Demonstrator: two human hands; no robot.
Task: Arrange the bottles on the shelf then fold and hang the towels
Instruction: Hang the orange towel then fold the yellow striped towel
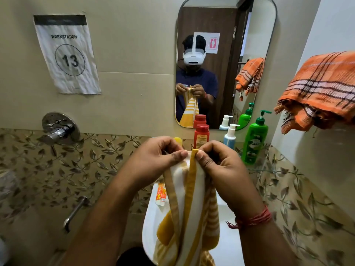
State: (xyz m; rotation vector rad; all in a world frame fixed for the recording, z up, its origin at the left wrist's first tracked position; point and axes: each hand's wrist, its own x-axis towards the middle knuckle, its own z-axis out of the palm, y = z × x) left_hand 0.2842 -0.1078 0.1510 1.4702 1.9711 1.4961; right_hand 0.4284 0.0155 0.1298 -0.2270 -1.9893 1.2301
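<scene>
A yellow and white striped towel (189,204) hangs down in front of me over the white sink (148,227). My left hand (153,158) and my right hand (221,160) pinch its top edge side by side, knuckles nearly touching. On the glass shelf (269,169) under the mirror stand a red bottle (201,136), a blue and white pump bottle (230,136) and a green pump bottle (254,141). An orange checked towel (322,93) hangs folded over a rail on the right wall.
A mirror (221,25) faces me and reflects a person with the towel. A chrome tap (57,129) and a pipe (75,212) stick out of the left wall. An orange tube (161,192) lies on the sink rim. A paper sign (66,54) hangs left.
</scene>
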